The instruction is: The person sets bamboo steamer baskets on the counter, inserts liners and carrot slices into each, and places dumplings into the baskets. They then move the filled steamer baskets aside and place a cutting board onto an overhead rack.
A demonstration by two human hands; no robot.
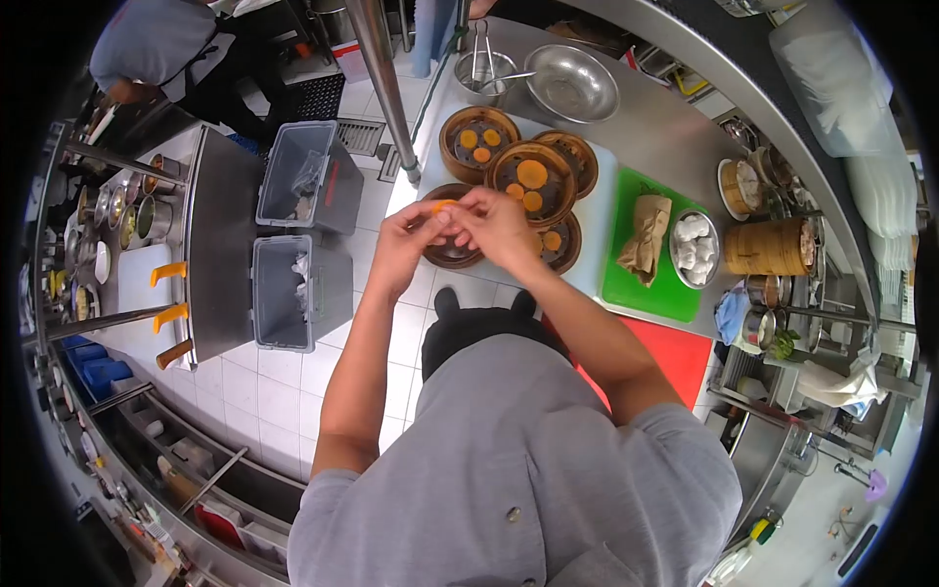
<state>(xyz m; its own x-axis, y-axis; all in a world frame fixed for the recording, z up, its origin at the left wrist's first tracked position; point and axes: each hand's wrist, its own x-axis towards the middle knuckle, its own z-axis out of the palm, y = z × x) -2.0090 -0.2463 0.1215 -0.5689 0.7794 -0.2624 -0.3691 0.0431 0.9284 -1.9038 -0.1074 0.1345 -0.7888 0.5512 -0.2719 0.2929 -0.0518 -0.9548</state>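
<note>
My left hand [409,243] and my right hand [501,227] meet over a bamboo steamer [447,256] at the table's near-left corner. Between their pinched fingertips is a small orange piece [443,205] that looks like a carrot slice; the fingers partly cover it. To the right, the front steamer of the group [559,211] holds round orange slices [532,174] on a dark liner. Behind it stands another steamer [447,145] with several such slices. A further steamer [590,166] is partly hidden, and one more [570,256] shows beside my right wrist.
A green board [626,279] carries a brown paper bag [646,240] and a bowl of white pieces [695,249]. Metal bowls [572,83] stand at the back. Grey bins [311,176] are on the floor at left. A metal post [383,88] rises near the corner. Another person [152,44] stands far left.
</note>
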